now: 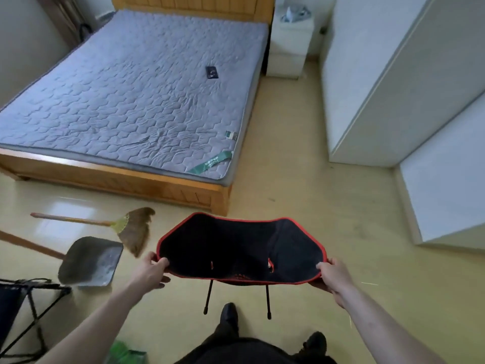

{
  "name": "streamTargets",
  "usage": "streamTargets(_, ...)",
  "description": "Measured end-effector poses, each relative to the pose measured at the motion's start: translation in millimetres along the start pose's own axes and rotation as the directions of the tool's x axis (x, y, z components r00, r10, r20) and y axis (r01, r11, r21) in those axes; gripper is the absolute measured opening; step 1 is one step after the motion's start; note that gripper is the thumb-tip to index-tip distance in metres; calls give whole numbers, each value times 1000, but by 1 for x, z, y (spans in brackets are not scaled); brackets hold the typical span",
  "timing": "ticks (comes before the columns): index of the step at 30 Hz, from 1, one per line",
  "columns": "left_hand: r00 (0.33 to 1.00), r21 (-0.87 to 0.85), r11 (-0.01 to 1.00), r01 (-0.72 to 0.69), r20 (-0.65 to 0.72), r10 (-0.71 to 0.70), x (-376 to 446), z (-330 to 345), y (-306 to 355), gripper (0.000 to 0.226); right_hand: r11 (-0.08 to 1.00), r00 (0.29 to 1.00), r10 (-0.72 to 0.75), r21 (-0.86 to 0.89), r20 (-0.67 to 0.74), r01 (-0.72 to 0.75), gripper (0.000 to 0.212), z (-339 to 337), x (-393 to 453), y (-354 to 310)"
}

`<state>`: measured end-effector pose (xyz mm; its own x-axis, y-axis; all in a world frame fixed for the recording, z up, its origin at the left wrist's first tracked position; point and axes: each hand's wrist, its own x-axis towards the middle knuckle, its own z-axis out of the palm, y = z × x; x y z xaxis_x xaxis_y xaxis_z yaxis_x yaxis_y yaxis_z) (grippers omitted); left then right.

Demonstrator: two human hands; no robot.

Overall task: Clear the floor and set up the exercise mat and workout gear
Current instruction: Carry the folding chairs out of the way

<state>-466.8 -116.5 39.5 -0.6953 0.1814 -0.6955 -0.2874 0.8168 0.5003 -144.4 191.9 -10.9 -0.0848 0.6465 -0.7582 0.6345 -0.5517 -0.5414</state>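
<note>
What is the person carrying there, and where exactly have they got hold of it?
A black folding chair with red trim. The left hand and right hand each grip one side edge of its fabric seat.

We see a bed (126, 101) filling the upper left, a phone (212, 72) lying on it, and a white nightstand (288, 48) beside its headboard.

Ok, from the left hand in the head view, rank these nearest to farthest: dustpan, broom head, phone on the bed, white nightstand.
From the left hand, which grips the chair's left edge:
1. Broom head, on the floor just up and left of the hand.
2. Dustpan, on the floor further left.
3. Phone, lying on the mattress.
4. White nightstand, far corner beside the headboard.
</note>
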Motion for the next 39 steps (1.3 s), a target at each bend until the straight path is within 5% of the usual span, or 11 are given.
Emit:
streamTargets(8,978,199,961,-190,122,168,-67,145,91,13,982,988,73,185,-137,-47,20,-165,4,101)
streamTargets(21,914,275,887,-370,277,296,-191,378,158,9,901,961,117,435,-252,4,14,-413,-13,193)
streamTargets(39,757,450,642,-621,555,345,-296,695,323,18,745,837,413,661,-360,-83,15,-664,43,275)
